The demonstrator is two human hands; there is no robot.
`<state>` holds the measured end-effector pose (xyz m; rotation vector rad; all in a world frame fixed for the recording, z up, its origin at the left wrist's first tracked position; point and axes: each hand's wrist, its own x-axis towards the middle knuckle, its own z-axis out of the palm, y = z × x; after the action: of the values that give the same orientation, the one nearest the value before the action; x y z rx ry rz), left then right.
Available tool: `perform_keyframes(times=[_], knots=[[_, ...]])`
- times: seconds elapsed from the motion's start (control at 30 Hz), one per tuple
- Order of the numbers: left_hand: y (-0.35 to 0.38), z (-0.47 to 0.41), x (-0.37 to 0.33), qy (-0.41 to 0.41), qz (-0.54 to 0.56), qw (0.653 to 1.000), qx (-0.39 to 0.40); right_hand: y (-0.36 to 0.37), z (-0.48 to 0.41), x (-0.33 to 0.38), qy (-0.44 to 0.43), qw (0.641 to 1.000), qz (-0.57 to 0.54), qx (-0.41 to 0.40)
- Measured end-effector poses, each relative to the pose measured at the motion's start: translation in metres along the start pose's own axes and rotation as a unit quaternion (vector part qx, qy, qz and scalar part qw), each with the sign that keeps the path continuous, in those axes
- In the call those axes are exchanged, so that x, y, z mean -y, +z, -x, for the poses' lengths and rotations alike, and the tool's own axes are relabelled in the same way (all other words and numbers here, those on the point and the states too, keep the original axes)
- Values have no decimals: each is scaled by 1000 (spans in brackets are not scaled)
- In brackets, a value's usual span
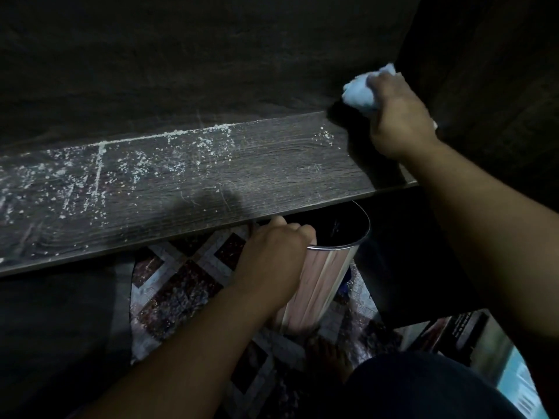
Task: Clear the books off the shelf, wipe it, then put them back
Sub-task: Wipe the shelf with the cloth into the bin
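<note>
Head view, looking down on a dark wood-grain shelf (272,176) that runs from the left edge of the frame to a dark side panel (484,71) on the right. A dark back panel (181,71) rises from the shelf's rear edge.

Shelf condition:
- White dust (136,167) lies in specks and streaks over the left and middle parts of the shelf.
- A thin white line of it follows the rear edge where shelf meets back panel.
- The right end shows only a few specks.

Hands:
- The right hand (399,116) is at the shelf's rear right corner, fingers curled round a bunched pale blue cloth (360,90). The cloth projects to the left of the fist and is at the join of shelf and back panel; whether it touches the wood cannot be told.
- The left hand (272,252) is just below the shelf's front edge, right of centre. Its fingers are hooked over the rim of a shiny metal bin (317,285) and grip it.

Bin position: the dark mouth sits just under the front edge, with part of the rim hidden beneath the shelf. The body narrows downward toward the floor (181,282).

Below the shelf: the floor has a pattern of dark red squares and pale bands. A flat dark printed item (453,331) lies at the lower right; whether it is a book cannot be told.
</note>
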<state>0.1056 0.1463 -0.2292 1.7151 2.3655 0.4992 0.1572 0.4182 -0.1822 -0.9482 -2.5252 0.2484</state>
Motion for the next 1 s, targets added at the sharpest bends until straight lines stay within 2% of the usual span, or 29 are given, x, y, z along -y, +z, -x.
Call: perform_keyframes(times=[0.07,0.13,0.3,0.4,0.5,0.57,0.63,0.67,0.77,0.87,1.0], knots=[[0,1,0,-4,-3,1000,1,6,-8,-11,47,998,7,49],[0,1,1,-6,-6,1000,-2,18,-8,-11,112,990,-35,83],[-3,0,3,-7,-21,1000,-14,36,-15,8,171,982,-62,43],[-2,1,5,-13,-16,1000,-13,44,-12,19,129,987,-66,71],[-2,2,6,-12,-3,1000,-8,39,-2,29,60,978,-171,107],[-4,2,6,-9,-3,1000,-9,25,-5,25,52,976,-207,48],[-4,2,7,-8,-7,1000,-12,8,-13,17,50,985,-160,-29],[-5,2,7,-10,-9,1000,-11,3,-18,12,53,989,-134,-42],[-3,3,8,-8,-8,1000,-5,8,-27,-1,81,995,-49,9],[-2,3,9,-4,-2,1000,-5,36,-22,-2,111,992,-35,47],[-2,2,10,-8,3,1000,-2,47,-11,23,50,994,-42,85]])
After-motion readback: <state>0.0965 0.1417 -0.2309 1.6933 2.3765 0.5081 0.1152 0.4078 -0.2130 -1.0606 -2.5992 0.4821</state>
